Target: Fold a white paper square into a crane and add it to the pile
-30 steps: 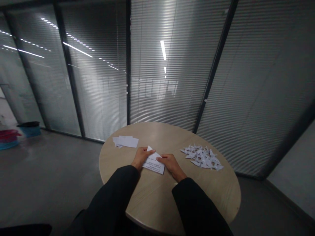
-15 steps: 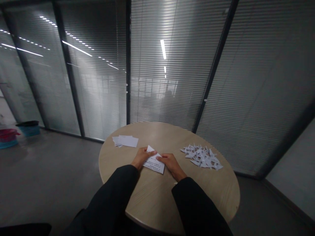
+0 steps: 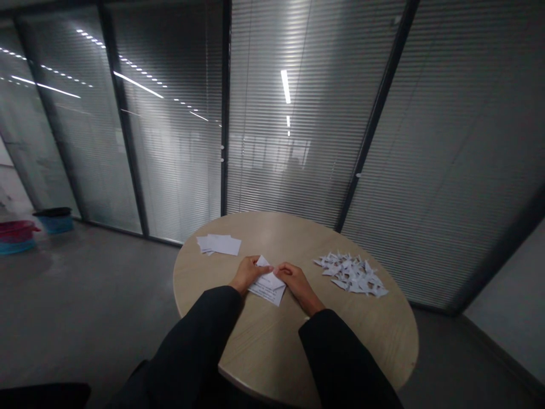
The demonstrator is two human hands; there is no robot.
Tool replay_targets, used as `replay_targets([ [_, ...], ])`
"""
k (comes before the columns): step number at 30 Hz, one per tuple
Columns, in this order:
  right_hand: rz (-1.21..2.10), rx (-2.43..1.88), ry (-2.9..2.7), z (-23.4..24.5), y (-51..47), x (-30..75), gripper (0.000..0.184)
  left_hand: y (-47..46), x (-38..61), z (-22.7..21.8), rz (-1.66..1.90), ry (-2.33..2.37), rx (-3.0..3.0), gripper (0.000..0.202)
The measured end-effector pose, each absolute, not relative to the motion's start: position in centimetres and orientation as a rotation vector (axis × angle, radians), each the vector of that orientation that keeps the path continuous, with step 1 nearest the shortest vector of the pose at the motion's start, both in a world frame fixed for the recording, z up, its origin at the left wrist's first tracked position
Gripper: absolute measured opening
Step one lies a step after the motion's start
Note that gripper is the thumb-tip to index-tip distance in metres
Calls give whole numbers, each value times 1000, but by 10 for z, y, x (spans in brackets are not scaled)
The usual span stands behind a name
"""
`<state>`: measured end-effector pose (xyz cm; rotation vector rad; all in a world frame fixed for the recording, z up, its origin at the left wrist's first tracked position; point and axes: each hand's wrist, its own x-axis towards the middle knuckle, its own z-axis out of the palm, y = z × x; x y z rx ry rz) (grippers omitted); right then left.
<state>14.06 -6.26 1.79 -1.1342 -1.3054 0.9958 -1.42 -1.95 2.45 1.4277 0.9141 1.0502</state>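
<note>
A white sheet of paper (image 3: pixel 269 289) with printed lines lies on the round wooden table (image 3: pixel 272 346), its far corners folded in. My left hand (image 3: pixel 247 272) presses on the paper's left part, fingers closed on the folded corner. My right hand (image 3: pixel 295 278) pinches the paper's right far corner and folds it toward the middle. Both arms wear black sleeves.
A small stack of flat white sheets (image 3: pixel 219 245) lies at the table's far left. A heap of several folded white paper shapes (image 3: pixel 351 273) lies at the right. Glass walls with blinds stand behind the table. Coloured tubs (image 3: pixel 25 232) sit on the floor far left.
My right hand has moved left and away from me, folding the paper's right corner inward. My left hand has shifted slightly right along the fold. The view has shifted a little.
</note>
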Motion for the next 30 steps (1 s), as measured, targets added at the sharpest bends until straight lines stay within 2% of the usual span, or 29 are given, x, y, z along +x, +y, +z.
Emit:
replay_targets([
  [7,971,-1136,-1334,11,-56,146,30,-24,-15,28,971,891,1374,39],
  [30,896,-1112,-1466,26,-65,140,23,-28,-19,37,1043,825,1215,35],
])
